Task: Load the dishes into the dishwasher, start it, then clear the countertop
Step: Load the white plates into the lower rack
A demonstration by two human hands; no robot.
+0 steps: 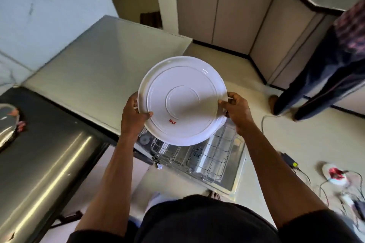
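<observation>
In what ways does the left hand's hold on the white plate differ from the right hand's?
The left hand grips the plate at its left rim, the right hand at its right rim. The left thumb lies long across the plate's face; the right thumb touches only near the edge. Both hold the plate over the dishwasher rack.

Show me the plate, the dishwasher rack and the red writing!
plate point(182, 100), head view, its middle ring.
dishwasher rack point(217, 153), head view, the wire tines.
red writing point(172, 121), head view, the letters.
</observation>
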